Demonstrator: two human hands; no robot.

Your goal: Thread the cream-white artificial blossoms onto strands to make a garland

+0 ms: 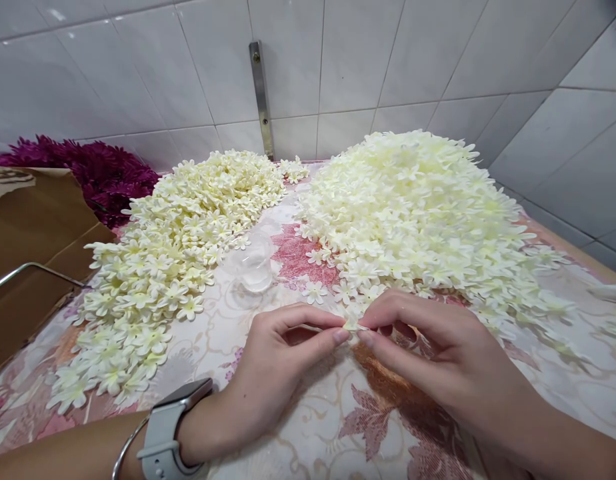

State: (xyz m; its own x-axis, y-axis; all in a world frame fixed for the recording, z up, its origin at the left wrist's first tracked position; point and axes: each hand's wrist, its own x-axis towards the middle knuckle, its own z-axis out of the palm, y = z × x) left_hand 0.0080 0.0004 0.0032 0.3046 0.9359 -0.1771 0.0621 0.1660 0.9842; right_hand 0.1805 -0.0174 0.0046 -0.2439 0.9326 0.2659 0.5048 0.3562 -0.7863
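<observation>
Between both hands, at the middle of the view, is a small pale yellow-white artificial flower. My left hand pinches one side of it between thumb and index finger. Opposite, my right hand pinches the other side the same way, so the fingertips nearly meet. Much of the flower is hidden by the fingers. Just beyond the right hand rises a large heap of similar white flowers. A longer heap of creamier flowers lies to the left. A small clear plastic cup stands between the heaps.
A patterned tablecloth covers the table. Dark magenta flowers lie at the back left, behind a brown cardboard piece and a bent metal rod. White wall tiles with a metal strip close off the back.
</observation>
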